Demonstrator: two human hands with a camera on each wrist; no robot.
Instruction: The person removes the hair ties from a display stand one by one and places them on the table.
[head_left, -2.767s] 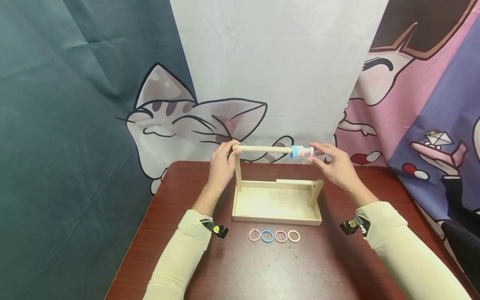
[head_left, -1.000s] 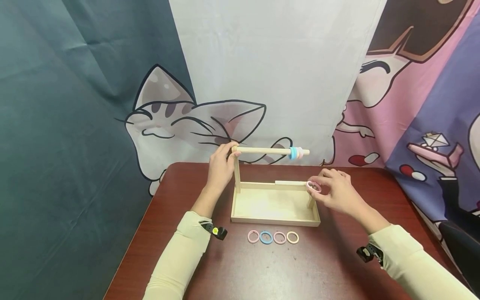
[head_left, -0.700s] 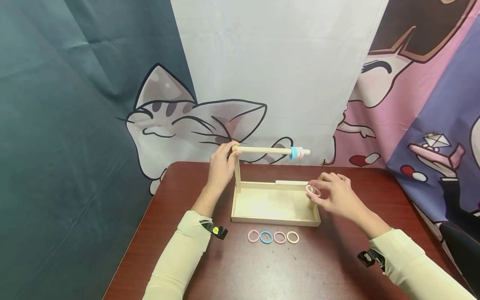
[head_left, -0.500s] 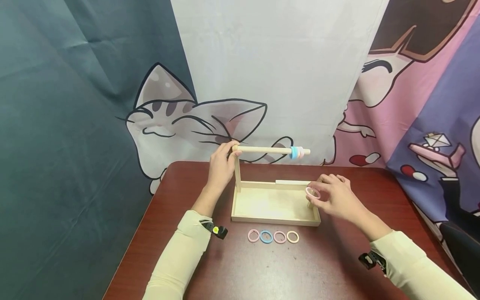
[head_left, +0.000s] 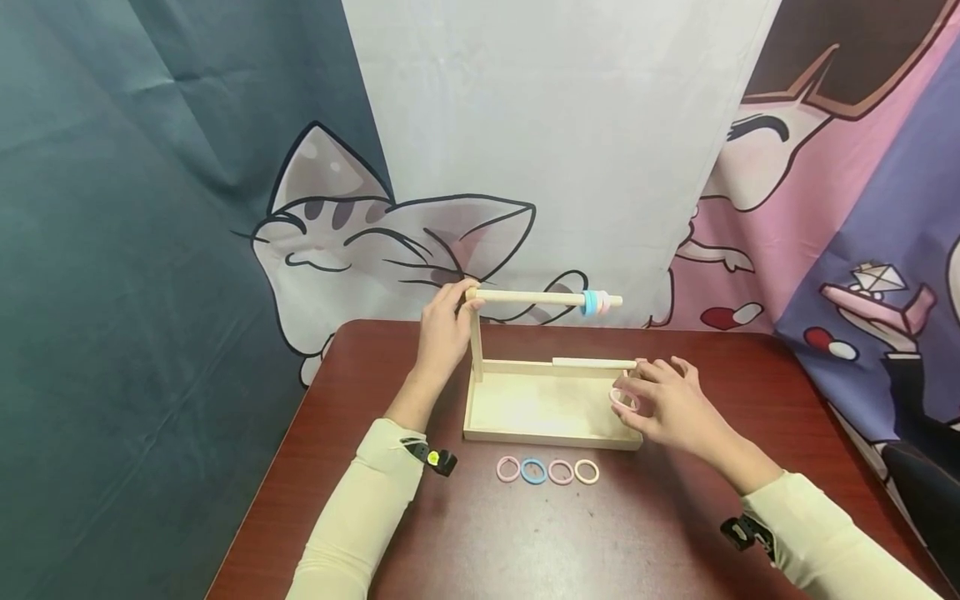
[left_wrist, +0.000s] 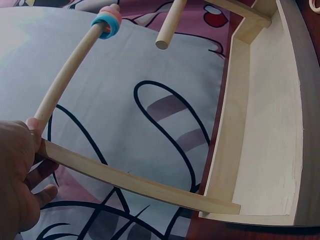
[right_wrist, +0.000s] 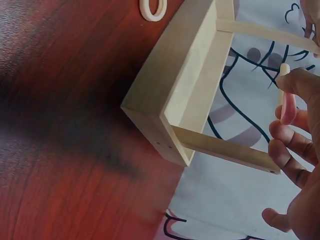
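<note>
A pale wooden stand has a tray base (head_left: pixel 551 439), a tall post (left_wrist: pixel 125 177) at its left and a short post (right_wrist: pixel 225 150) at its right. With thumb and fingers my left hand (head_left: pixel 442 329) holds the tall post's top, where the upper rod (head_left: pixel 528 297) joins it. Blue rings (head_left: pixel 588 303) and pale pink rings (head_left: pixel 603 302) hang near that rod's free right end. Beside the short post, my right hand (head_left: pixel 663 404) pinches a pink ring (right_wrist: pixel 288 109) between thumb and fingers. In the head view those fingers partly hide the ring and the short post.
A lower rod (head_left: pixel 588 363) runs left from the short post. In front of the tray, a row of loose rings lies on the reddish-brown table (head_left: pixel 480 533): pink (head_left: pixel 508 480), blue (head_left: pixel 533 481), pink (head_left: pixel 560 482) and cream (head_left: pixel 587 482). A printed curtain (head_left: pixel 570 150) hangs behind.
My right hand has brought the pink ring from the upper rod's free end down to the short post, then slightly lower still. The left hand keeps its place on the tall post.
</note>
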